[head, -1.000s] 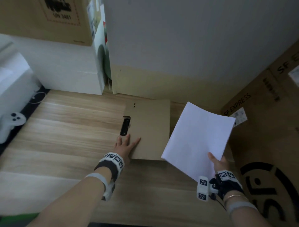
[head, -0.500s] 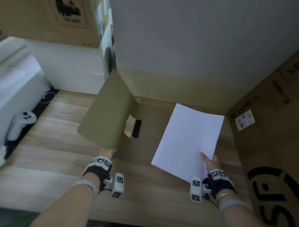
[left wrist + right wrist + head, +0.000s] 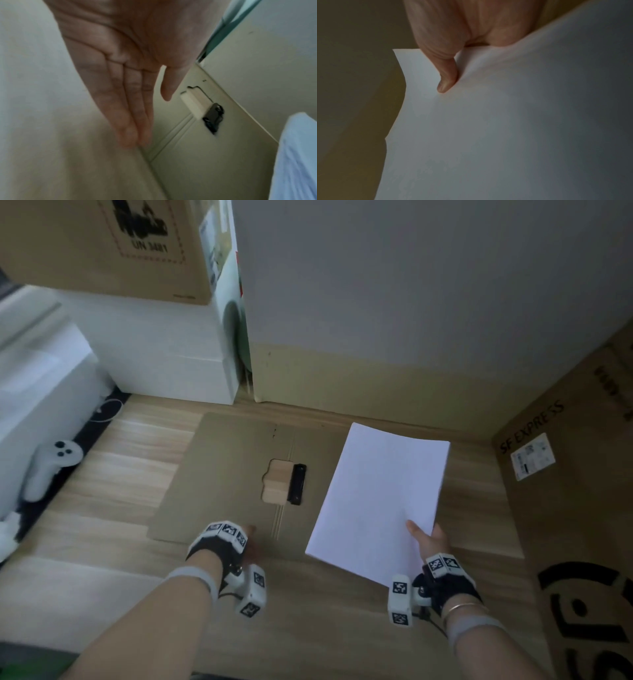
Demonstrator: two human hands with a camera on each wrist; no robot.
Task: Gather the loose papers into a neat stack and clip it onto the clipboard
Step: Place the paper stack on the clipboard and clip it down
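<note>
R hand [image 3: 426, 539] pinched the paper stack [image 3: 380, 498] by one corner just right of the clip [image 3: 297, 484], L hand [image 3: 130, 75] flat and empty near the clipboard [image 3: 219, 474] — sheets could've fanned or slid askew w/ that lone grip.

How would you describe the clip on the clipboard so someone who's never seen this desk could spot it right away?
On the wooden desk, find the flat brown folder clipboard lying open in the middle, left of the white paper stack. Near its centre fold is a cutout showing pale wood. The clip is the narrow black metal bar along that cutout's right edge, the only black part on the board.
</note>
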